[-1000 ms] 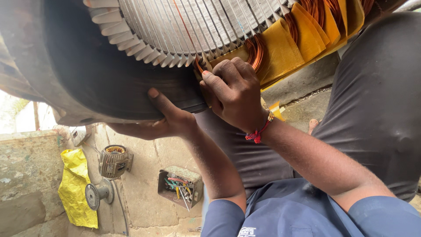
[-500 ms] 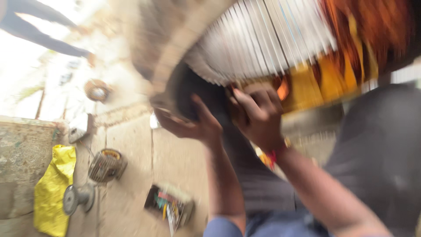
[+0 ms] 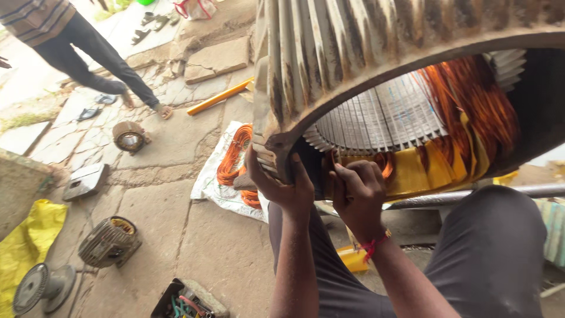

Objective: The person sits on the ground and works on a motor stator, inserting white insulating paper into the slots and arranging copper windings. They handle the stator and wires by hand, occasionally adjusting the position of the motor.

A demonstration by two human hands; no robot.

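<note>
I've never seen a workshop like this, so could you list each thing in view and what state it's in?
Large motor housing: lying open-ended, copper windings exposed inside.
Left hand: gripping the housing's rim.
Right hand: reaching into the opening, fingers curled.
Copper windings: fitted in the slots, yellow insulation below.
Orange wire coil: loose on a white sack.
Small motor: on the ground, open.

Cracked stone-slab floor (image 3: 176, 194), daylight, yellow sheet (image 3: 26, 247), white sack (image 3: 215, 188)

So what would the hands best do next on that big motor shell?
Probably work the right hand deeper along the copper winding, since its fingers already sit inside the stator housing, while the left hand keeps its grip on the finned rim.
</note>
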